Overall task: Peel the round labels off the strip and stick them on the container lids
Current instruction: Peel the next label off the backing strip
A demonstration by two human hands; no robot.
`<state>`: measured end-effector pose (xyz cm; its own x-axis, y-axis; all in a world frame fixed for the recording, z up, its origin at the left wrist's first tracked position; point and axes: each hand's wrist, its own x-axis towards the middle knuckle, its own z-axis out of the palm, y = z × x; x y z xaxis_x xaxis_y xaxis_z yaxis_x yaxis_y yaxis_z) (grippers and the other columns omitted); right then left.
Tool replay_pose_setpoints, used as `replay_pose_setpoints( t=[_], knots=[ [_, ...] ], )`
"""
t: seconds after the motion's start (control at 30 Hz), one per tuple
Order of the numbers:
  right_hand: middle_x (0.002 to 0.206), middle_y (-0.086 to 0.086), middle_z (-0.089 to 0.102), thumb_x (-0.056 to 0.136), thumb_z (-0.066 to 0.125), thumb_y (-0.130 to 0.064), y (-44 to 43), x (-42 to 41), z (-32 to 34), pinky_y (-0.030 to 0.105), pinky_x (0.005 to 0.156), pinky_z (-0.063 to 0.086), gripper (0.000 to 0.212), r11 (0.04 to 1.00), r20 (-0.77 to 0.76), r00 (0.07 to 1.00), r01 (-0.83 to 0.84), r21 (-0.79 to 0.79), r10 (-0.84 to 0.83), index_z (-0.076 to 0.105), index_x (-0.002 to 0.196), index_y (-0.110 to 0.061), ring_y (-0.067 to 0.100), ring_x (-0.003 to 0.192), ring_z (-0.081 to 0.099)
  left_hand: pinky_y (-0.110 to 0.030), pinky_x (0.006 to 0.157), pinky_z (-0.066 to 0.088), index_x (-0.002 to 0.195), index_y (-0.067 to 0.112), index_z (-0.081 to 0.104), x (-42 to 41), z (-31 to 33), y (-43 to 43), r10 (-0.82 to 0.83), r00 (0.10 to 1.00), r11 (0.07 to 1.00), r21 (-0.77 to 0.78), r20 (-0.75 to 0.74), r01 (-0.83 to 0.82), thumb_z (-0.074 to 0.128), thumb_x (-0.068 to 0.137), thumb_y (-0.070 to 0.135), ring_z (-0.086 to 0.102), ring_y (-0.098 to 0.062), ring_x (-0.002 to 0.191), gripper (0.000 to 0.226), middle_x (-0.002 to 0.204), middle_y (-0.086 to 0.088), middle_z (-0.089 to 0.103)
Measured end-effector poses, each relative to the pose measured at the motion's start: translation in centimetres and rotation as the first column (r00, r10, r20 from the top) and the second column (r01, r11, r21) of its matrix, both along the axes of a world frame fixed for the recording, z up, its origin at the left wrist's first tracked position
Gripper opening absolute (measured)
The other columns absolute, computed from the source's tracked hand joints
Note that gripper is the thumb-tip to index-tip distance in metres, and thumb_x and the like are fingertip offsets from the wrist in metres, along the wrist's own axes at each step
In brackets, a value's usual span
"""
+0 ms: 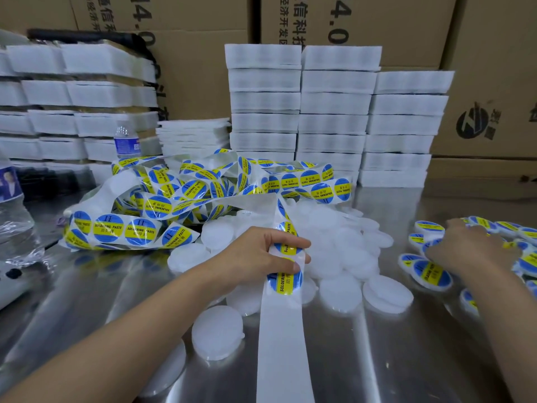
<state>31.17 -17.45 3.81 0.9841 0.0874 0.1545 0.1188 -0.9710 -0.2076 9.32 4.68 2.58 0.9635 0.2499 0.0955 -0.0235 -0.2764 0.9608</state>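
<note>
Left hand pinches the label strip at centre; peeled backing trails to 6 o'clock. Right hand at 3 o'clock sits among labelled lids; grip blurred, cannot tell. Small cluster done. Heap of bare lids and the full tangle at 10 o'clock remain, so likely early.

Open tabletop at front right; lid pile, tangled label strip, foam stacks beyond.
</note>
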Motion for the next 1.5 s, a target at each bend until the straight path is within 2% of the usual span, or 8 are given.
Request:
replay_pose_setpoints(
  t=[0.17,0.27,0.43,0.63,1.03,1.23,1.37,1.5],
  knots=[
    [0.140,0.014,0.039,0.083,0.061,-0.028,1.7,-1.1,0.0,0.052,0.108,0.017,0.054,0.978,0.216,0.965,-0.176,0.113,0.149,0.045,0.134,-0.018,0.036,0.129,0.032,-0.024,0.079,0.056,0.102,0.032,0.068,0.0,0.1,-0.1,-0.013,1.000,1.000,-0.020,-0.010,0.013,0.073,0.077,0.000,0.071,-0.017,0.094,0.041,0.096,0.000,0.075],
    [0.131,0.015,0.049,0.082,0.062,-0.020,3.1,-3.2,0.7,0.041,0.100,0.028,0.047,0.848,0.373,0.872,-0.437,0.300,0.318,0.054,0.128,-0.018,0.035,0.120,0.038,-0.025,0.081,0.056,0.113,0.034,0.061,-0.2,0.2,-0.2,-0.034,0.999,0.999,-0.001,-0.012,0.034,0.075,0.075,-0.001,0.070,-0.016,0.097,0.054,0.099,0.004,0.075],
    [0.096,0.009,0.061,0.077,0.071,-0.010,5.1,-8.5,0.7,0.023,0.084,0.031,0.019,0.507,0.616,0.538,-0.826,0.247,0.576,0.072,0.096,-0.013,0.025,0.095,0.051,-0.019,0.075,0.053,0.111,0.040,0.058,-0.2,0.3,-0.4,0.005,1.000,0.997,0.072,0.010,-0.005,0.074,0.075,0.000,0.070,-0.008,0.092,0.056,0.097,0.008,0.075],
    [0.078,-0.001,0.060,0.072,0.069,-0.021,6.2,-12.4,-0.5,0.035,0.068,0.043,0.012,0.253,0.630,0.236,-0.965,0.064,0.740,0.075,0.082,-0.017,0.022,0.073,0.056,-0.040,0.096,0.050,0.111,0.027,0.071,-0.1,0.5,-0.5,0.115,0.991,0.966,0.224,0.067,-0.127,0.080,0.073,0.012,0.066,-0.013,0.104,0.043,0.111,0.000,0.070],
    [0.070,0.000,0.059,0.072,0.068,-0.015,6.4,-12.7,-0.8,0.031,0.060,0.038,0.015,0.301,0.669,0.235,-0.953,0.017,0.705,0.076,0.085,-0.016,0.023,0.064,0.054,-0.056,0.084,0.052,0.085,0.034,0.077,-0.6,1.0,-1.2,0.106,0.987,0.961,0.242,0.120,-0.133,0.077,0.075,0.011,0.069,-0.026,0.089,0.025,0.090,-0.009,0.073],
    [0.066,-0.001,0.058,0.068,0.070,-0.013,6.5,-12.8,-0.9,0.030,0.060,0.039,0.010,0.281,0.695,0.232,-0.959,0.044,0.681,0.075,0.076,-0.016,0.023,0.062,0.055,-0.051,0.087,0.053,0.096,0.031,0.075,-0.6,0.9,-1.1,0.088,0.988,0.965,0.234,0.128,-0.116,0.076,0.075,0.009,0.070,-0.024,0.090,0.030,0.093,-0.005,0.074],
    [0.068,-0.006,0.052,0.067,0.071,-0.012,6.1,-13.0,-0.5,0.019,0.067,0.039,0.010,0.216,0.574,0.340,-0.937,0.275,0.745,0.070,0.068,-0.022,0.010,0.072,0.049,-0.042,0.094,0.049,0.115,0.027,0.067,-1.0,1.3,-0.5,-0.048,0.997,0.999,-0.004,0.058,0.049,0.074,0.061,0.028,0.065,-0.021,0.105,0.054,0.116,-0.004,0.068],
    [0.072,0.012,0.050,0.063,0.065,-0.011,5.6,-13.1,0.7,0.010,0.070,0.037,0.015,-0.039,0.362,0.280,-0.742,0.669,0.889,0.067,0.059,-0.025,0.000,0.071,0.052,-0.039,0.090,0.052,0.103,0.012,0.070,-0.4,1.7,0.0,0.049,0.992,0.939,-0.345,0.115,-0.006,0.067,0.069,0.033,0.068,-0.025,0.099,0.040,0.108,-0.009,0.072]
  ],
)
